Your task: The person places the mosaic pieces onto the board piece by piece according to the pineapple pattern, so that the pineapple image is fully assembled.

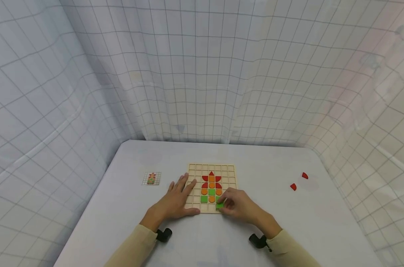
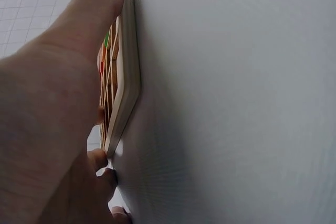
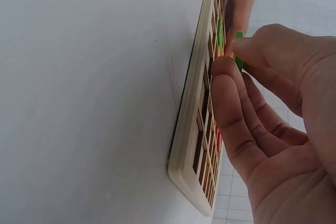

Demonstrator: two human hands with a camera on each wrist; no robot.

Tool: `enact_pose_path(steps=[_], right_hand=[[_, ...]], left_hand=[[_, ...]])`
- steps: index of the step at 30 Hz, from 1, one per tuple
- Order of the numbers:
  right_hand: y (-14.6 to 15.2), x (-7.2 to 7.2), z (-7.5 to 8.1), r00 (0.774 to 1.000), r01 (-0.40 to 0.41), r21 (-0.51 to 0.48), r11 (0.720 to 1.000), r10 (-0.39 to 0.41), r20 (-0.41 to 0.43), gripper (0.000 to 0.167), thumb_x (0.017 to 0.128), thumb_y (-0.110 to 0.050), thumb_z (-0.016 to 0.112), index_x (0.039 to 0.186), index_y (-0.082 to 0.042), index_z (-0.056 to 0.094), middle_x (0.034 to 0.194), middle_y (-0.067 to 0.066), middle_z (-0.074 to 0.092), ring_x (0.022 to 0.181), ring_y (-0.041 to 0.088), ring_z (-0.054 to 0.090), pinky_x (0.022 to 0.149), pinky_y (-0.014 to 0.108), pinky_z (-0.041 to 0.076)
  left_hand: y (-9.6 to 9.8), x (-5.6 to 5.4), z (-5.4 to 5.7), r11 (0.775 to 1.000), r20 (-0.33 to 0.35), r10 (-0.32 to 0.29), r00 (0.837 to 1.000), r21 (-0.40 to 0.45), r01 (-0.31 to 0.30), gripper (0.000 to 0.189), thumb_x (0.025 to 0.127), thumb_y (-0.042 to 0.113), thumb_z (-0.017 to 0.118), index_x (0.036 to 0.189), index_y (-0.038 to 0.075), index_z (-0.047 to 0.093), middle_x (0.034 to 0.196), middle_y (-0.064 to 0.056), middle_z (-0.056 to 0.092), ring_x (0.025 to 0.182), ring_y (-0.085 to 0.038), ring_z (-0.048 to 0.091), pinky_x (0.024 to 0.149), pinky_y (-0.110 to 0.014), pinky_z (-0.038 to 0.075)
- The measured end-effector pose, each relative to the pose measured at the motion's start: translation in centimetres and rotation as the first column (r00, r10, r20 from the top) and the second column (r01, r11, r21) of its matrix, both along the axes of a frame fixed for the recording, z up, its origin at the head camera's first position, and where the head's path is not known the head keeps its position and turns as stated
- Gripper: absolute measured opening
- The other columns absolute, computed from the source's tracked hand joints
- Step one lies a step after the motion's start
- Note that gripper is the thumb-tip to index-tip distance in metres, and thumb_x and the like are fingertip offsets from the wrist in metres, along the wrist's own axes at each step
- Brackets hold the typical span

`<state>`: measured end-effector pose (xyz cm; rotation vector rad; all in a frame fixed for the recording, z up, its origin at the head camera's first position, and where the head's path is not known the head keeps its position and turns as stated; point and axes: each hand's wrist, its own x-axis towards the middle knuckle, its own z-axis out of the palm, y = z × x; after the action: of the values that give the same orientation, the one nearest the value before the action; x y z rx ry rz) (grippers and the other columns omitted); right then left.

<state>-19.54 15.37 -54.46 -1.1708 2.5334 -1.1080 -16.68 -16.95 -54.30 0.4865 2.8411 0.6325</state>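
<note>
A square wooden grid board (image 1: 228, 170) lies on the white table, its middle filled with red, orange and green tiles in a symmetrical figure. My left hand (image 1: 176, 202) rests at the board's left side, fingers spread, with the thumb along its near edge (image 2: 126, 72). Between the thumb and fingers of my right hand (image 1: 238, 204) a green square tile (image 3: 239, 61) is pinched, close over the board's near right part. It overlaps the lower end of the figure in the head view. Another green square tile (image 1: 204, 199) sits in a cell further left.
Two red quarter-circle tiles (image 1: 293, 187) lie apart on the table at the right. A small pattern card (image 1: 158, 178) with a similar coloured figure lies left of the board. White gridded curtains (image 1: 202, 92) surround the table on its far side and both flanks.
</note>
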Motion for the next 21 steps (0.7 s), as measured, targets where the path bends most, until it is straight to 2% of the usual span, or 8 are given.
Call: enact_pose_path(steps=[9, 16, 21], right_hand=[[-1.0, 0.0, -0.2, 0.997, 0.001, 0.047, 0.999, 0.002, -0.081, 0.016, 0.1, -0.006, 0.092, 0.11, -0.017, 0.089, 0.109, -0.005, 0.079, 0.088, -0.002, 0.059, 0.075, 0.016, 0.057], [-1.6, 0.4, -0.2, 0.996, 0.002, 0.059, 0.998, 0.003, -0.09, 0.012, 0.1, -0.006, 0.092, 0.108, -0.015, 0.09, 0.111, -0.003, 0.08, 0.097, 0.001, 0.064, 0.084, 0.018, 0.061], [-1.9, 0.5, -0.6, 0.989, -0.015, 0.042, 0.999, 0.021, -0.148, 0.009, 0.099, -0.006, 0.094, 0.105, -0.013, 0.092, 0.113, -0.001, 0.079, 0.102, 0.004, 0.069, 0.088, 0.019, 0.064]], left_hand=[[0.1, -0.3, 0.6, 0.999, -0.01, -0.02, 1.0, -0.049, 0.02, 0.118, 0.098, 0.072, 0.085, 0.185, 0.011, 0.033, 0.195, -0.027, 0.016, 0.181, -0.05, 0.023, 0.144, -0.075, 0.025], [0.3, -0.6, 0.7, 0.997, -0.012, -0.023, 1.0, -0.074, 0.022, 0.121, 0.096, 0.073, 0.087, 0.184, 0.01, 0.034, 0.194, -0.029, 0.019, 0.181, -0.05, 0.025, 0.143, -0.075, 0.027], [0.4, -0.7, 0.5, 0.996, -0.005, -0.017, 1.0, -0.093, 0.017, 0.12, 0.097, 0.074, 0.086, 0.185, 0.011, 0.033, 0.194, -0.028, 0.017, 0.181, -0.049, 0.023, 0.144, -0.074, 0.026]])
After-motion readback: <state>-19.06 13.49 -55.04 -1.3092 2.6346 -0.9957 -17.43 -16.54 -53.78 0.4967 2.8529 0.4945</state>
